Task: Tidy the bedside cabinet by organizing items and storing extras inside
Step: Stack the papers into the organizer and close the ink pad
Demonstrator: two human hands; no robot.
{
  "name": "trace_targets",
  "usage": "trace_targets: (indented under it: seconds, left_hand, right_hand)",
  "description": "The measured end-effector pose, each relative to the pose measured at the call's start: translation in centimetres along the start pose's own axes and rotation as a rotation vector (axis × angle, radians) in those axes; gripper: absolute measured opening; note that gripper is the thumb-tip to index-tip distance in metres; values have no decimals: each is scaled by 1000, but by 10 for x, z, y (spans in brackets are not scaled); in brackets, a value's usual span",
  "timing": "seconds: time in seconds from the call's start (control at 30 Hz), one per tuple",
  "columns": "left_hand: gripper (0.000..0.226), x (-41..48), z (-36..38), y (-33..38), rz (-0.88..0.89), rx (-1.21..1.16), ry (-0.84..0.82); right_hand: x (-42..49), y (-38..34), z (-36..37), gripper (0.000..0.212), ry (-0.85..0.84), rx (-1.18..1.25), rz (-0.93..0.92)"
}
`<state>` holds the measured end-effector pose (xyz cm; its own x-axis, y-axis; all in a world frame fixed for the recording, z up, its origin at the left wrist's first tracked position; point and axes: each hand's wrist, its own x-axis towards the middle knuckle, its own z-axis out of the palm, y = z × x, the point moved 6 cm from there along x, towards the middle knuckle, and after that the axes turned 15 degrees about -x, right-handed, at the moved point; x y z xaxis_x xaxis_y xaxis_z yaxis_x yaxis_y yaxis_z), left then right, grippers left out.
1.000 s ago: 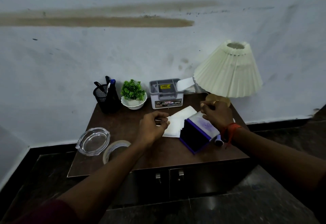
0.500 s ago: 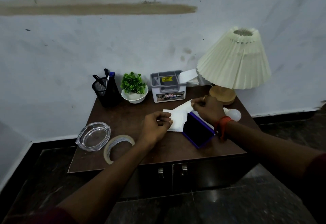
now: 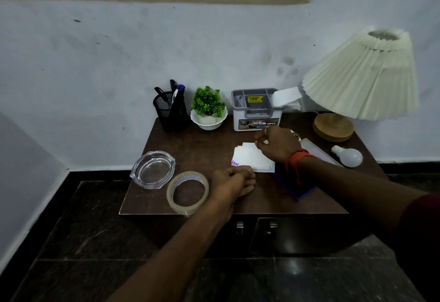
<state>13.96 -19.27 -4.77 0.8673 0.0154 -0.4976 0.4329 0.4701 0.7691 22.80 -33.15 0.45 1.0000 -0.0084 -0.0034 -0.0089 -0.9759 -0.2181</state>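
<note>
A stack of white papers [image 3: 250, 160] lies in the middle of the brown bedside cabinet top [image 3: 202, 144]. My left hand [image 3: 232, 181] pinches the near edge of the papers. At the far right corner of the stack, my right hand [image 3: 278, 144] pinches the paper. A purple box [image 3: 302, 192] lies under my right wrist, mostly hidden by the arm. The cabinet's two doors [image 3: 269, 228] below are closed.
A glass ashtray [image 3: 153, 169] and a tape roll [image 3: 188, 191] sit at the front left. Along the wall stand a black pen holder [image 3: 170, 111], a small potted plant [image 3: 209, 109], a grey organiser box [image 3: 256, 111] and a lamp [image 3: 362, 80]. A white bulb [image 3: 348, 156] lies at the right.
My left hand has drawn back toward the front edge with the papers' near edge. The papers now lie flatter beside the purple box. The camera has tilted, so the bulb shows.
</note>
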Motion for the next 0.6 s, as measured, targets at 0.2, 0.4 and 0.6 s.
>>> trace_targets:
  seconds: [0.2,0.4,0.6]
  left_hand:
    - [12,-1,-2,0,0,-28,-1]
    - [13,-3,0,1,15,-7,-1]
    - [10,-5,2,3,38,23,-8]
  right_hand:
    - [1,-3,2,28,-13,-116,-27]
    - [2,-2,4,30,-50,-109,-45]
    - [2,0,10,30,-93,-99,-74]
